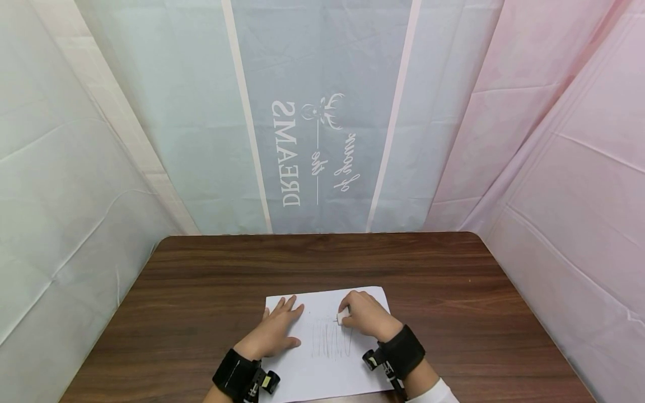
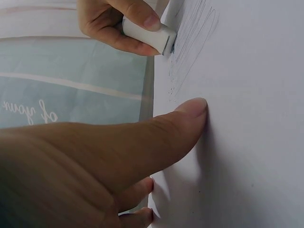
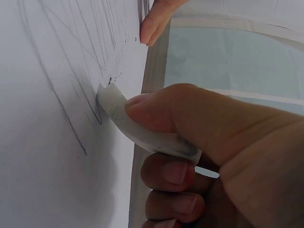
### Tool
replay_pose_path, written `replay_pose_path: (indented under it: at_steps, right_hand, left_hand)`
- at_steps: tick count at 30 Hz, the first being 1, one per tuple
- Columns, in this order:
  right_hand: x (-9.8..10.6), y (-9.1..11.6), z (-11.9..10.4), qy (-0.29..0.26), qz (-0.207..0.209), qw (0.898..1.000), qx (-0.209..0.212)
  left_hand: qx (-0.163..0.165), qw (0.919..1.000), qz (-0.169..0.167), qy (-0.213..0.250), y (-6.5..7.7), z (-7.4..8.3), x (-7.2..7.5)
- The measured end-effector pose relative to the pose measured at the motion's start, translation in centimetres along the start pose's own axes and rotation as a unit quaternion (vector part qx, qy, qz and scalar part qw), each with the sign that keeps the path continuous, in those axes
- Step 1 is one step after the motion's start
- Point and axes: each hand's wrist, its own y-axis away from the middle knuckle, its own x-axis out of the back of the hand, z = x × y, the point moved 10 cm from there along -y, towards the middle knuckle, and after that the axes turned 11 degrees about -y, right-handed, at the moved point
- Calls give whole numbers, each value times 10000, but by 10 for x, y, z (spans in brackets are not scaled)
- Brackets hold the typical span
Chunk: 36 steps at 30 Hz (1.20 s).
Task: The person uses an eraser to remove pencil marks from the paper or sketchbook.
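A white sheet of paper lies on the table, with grey pencil scribble lines near its middle. My right hand pinches a white eraser between thumb and curled fingers. In the right wrist view the eraser's smudged tip touches the paper beside the lines, and it looks bent. Dark crumbs lie near that tip. My left hand rests on the left part of the sheet with its fingers spread; in the left wrist view its thumb touches the paper.
The dark brown wooden table extends around the sheet. Pale curtains hang behind it and on both sides, the rear one printed with white lettering. Black wrist bands with small cameras sit on both wrists.
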Motion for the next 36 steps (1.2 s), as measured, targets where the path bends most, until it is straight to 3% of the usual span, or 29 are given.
replay_pose_path:
  at_steps: [36]
  right_hand:
    - [6, 3, -1, -26, 57, 9999, 149]
  left_hand:
    - [30, 10000, -9, -86, -1, 0, 0]
